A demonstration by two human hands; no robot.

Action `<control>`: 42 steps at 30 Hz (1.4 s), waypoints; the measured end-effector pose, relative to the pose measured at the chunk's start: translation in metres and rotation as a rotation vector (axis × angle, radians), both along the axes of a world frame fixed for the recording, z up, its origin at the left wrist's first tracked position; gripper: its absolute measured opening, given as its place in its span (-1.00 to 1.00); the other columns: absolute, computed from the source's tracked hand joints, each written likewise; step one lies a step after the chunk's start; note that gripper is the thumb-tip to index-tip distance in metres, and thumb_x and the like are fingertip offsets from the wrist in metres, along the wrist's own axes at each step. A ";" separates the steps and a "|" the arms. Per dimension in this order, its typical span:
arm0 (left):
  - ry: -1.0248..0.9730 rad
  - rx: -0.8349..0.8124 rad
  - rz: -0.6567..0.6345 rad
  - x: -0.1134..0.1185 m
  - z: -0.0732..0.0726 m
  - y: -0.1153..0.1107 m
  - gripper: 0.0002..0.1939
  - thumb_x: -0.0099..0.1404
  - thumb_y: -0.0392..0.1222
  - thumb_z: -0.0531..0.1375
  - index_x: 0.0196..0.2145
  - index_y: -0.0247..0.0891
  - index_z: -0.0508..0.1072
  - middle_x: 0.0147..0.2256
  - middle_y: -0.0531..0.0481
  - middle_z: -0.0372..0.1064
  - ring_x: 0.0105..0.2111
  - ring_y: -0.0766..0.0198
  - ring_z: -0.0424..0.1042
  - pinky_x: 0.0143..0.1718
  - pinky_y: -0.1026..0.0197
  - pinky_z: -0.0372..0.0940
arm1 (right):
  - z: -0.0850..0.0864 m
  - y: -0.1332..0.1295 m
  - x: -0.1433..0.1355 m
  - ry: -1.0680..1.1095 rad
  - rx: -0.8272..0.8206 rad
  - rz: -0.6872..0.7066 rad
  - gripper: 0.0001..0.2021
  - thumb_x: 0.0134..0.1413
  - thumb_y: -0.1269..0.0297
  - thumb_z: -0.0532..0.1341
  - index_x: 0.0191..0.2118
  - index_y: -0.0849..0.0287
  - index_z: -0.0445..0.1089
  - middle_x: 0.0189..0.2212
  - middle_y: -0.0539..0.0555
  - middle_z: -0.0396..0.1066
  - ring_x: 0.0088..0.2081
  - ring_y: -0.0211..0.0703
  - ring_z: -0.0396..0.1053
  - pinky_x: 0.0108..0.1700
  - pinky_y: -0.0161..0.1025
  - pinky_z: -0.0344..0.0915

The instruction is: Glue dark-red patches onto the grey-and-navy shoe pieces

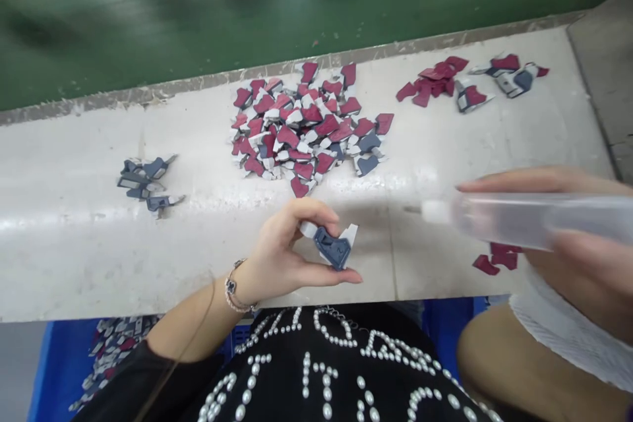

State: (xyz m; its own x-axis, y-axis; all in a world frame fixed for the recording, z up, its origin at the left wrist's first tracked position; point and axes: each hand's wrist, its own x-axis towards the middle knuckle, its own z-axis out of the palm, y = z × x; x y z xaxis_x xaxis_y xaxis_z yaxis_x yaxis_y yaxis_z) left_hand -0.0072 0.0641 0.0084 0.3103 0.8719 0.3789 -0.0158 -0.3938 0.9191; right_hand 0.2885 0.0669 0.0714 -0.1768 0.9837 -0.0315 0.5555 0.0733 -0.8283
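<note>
Holding 1 small blue-and-white part [334, 247] above the near edge of the white bench [74, 237], our left hand [284, 254] is partly closed: the thumb presses the part from below, the index finger curls over its top, and the other fingers are folded loosely behind. Our right hand [558, 224] is wrapped around 1 clear dispensing bottle [519, 217], blurred in the frame, with its white nozzle pointing left toward the part but well short of it. How tightly this hand grips we cannot tell.

Just beyond the held part lies 1 large heap of red, white and blue pieces [306, 125], too many to count. To the left we see 1 small cluster of blue pieces [146, 181], roughly 5. At far right sit 1 stack of red pieces [435, 82] and about 3 assembled pieces [504, 76]. Under the bottle lie 2 or 3 red pieces [494, 260]. Behind the bench runs 1 green conveyor belt [198, 6].
</note>
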 end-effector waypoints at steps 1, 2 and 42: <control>0.004 0.008 0.002 0.000 0.002 -0.001 -0.38 -0.01 -0.06 0.57 -0.08 -0.18 0.37 -0.31 0.07 0.44 -0.36 0.34 0.49 -0.38 0.31 0.44 | -0.003 0.003 -0.003 0.030 -0.013 0.014 -0.77 0.30 -0.03 0.25 -0.02 -0.21 0.56 -0.17 0.06 0.61 -0.36 -0.09 0.54 -0.41 -0.14 0.43; 0.013 0.014 0.004 0.000 0.003 -0.002 -0.37 -0.02 -0.06 0.57 -0.09 -0.19 0.37 -0.32 0.07 0.45 -0.36 0.33 0.49 -0.37 0.31 0.44 | -0.008 0.006 -0.007 0.069 -0.027 0.032 -0.81 0.28 0.13 0.30 -0.03 -0.21 0.55 -0.14 0.03 0.59 -0.27 -0.10 0.55 -0.32 -0.15 0.46; -0.096 -0.412 -0.028 0.020 0.018 -0.064 -0.50 -0.10 -0.41 0.57 -0.29 -0.20 0.40 -0.29 0.07 0.38 -0.28 0.37 0.40 -0.26 0.38 0.33 | -0.064 -0.061 0.061 -0.280 -0.329 0.063 -0.79 0.19 0.10 0.23 -0.16 -0.02 0.56 -0.22 0.13 0.64 -0.24 0.16 0.62 -0.27 -0.03 0.56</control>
